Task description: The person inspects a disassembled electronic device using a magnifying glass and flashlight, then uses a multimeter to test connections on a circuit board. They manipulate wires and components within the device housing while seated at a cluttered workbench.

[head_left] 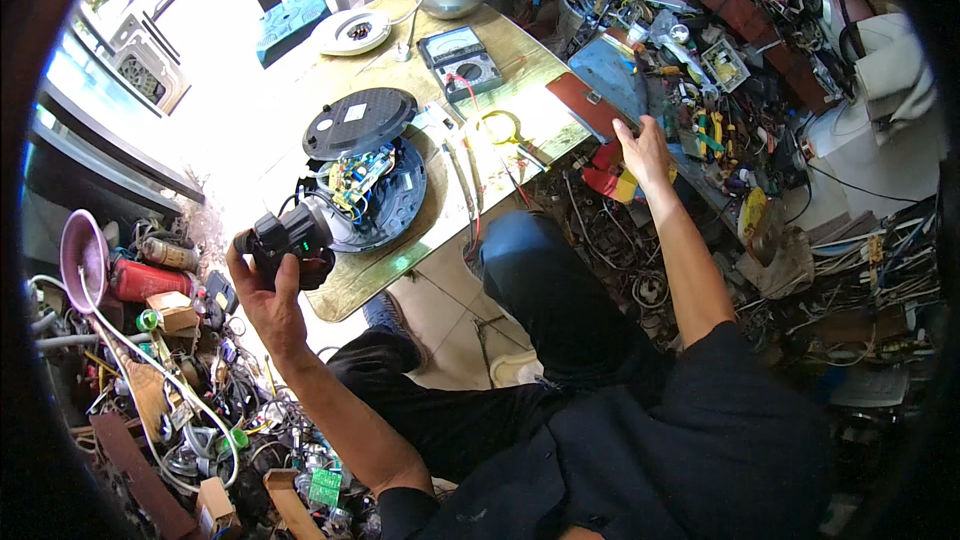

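My left hand (272,305) is wrapped round a black handheld device (290,240) with a small green light, likely a power tool; its grey front end meets the near rim of an opened round black appliance (400,202). Inside the appliance are a circuit board (358,180) and bundled wires. Its round dark cover (360,124) leans at the far side. My right hand (645,152) is closed at the near end of a reddish-brown flat case (584,104) with a small metal clasp, by the table's right edge. Some of its fingers are hidden.
On the wooden table (512,32) lie an analog multimeter (460,58) with a red lead, a yellow ring (497,126) and a white round dish (352,32). A blue stool (292,26) stands beyond. Cluttered tools, cables and parts fill both sides, with a red cylinder (150,281) at left.
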Demonstrator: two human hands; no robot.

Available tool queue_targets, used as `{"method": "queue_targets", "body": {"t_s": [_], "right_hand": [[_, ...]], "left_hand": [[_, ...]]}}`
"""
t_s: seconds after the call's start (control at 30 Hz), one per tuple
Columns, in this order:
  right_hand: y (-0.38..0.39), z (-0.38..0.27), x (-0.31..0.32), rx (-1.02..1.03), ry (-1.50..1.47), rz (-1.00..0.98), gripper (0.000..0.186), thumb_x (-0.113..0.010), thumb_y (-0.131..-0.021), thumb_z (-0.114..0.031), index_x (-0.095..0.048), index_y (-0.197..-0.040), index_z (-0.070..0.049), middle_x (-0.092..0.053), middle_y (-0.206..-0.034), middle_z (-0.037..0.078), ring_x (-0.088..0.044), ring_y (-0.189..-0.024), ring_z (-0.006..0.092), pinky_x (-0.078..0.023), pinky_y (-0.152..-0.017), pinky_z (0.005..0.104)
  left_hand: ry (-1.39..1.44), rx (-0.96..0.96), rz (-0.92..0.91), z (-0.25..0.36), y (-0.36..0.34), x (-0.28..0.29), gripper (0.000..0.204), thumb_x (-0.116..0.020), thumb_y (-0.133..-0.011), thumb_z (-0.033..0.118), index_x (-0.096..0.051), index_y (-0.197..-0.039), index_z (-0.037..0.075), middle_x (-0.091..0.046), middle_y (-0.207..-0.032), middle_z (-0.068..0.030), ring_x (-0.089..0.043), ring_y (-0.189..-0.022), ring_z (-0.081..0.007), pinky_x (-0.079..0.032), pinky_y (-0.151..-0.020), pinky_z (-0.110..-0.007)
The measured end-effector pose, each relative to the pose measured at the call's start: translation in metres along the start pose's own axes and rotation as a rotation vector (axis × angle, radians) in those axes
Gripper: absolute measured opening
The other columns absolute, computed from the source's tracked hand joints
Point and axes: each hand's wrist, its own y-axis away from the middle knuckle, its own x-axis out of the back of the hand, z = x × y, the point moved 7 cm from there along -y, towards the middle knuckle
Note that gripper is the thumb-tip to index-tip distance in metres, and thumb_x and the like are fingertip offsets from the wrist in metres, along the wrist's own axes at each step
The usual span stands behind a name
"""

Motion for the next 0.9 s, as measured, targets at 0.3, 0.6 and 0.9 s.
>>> {"method": "queue_targets", "body": {"t_s": [0.3,0.6,0.9], "right_hand": [[-0.074,0.003,-0.067,0.039,-0.263,-0.449,0.092,-0.095,-0.079,-0.041,-0.056,-0.145,0.010,-0.070,-0.136,0.023,-0.070,-0.120,0.0326,-0.054,-0.104,0.0451],[-0.072,-0.054,-0.065,0.269,-0.088,-0.508,0.057,-0.088,-0.087,-0.041,-0.072,-0.116,0.005,-0.077,-0.110,0.016,-0.073,-0.095,0.0263,-0.055,-0.084,0.0399],[-0.076,-0.032,-0.096,0.277,-0.281,-0.354,0.051,-0.077,-0.098,-0.038,-0.065,-0.119,0.008,-0.073,-0.108,0.018,-0.069,-0.099,0.0254,-0.054,-0.088,0.0388]], "left_hand": [[0.052,0.061,0.187,0.007,0.087,0.000,0.065,-0.080,-0.092,-0.003,-0.049,-0.148,0.006,-0.071,-0.124,-0.0119,-0.074,-0.102,-0.0220,-0.066,-0.085,-0.036],[0.064,0.099,0.390,-0.003,0.163,0.010,0.052,-0.079,-0.093,-0.004,-0.056,-0.139,0.004,-0.071,-0.124,-0.0086,-0.072,-0.110,-0.0166,-0.060,-0.097,-0.030],[0.078,0.058,0.431,-0.006,0.172,0.003,0.059,-0.078,-0.092,-0.004,-0.051,-0.144,0.004,-0.068,-0.125,-0.0086,-0.069,-0.112,-0.0185,-0.057,-0.101,-0.033]]}}
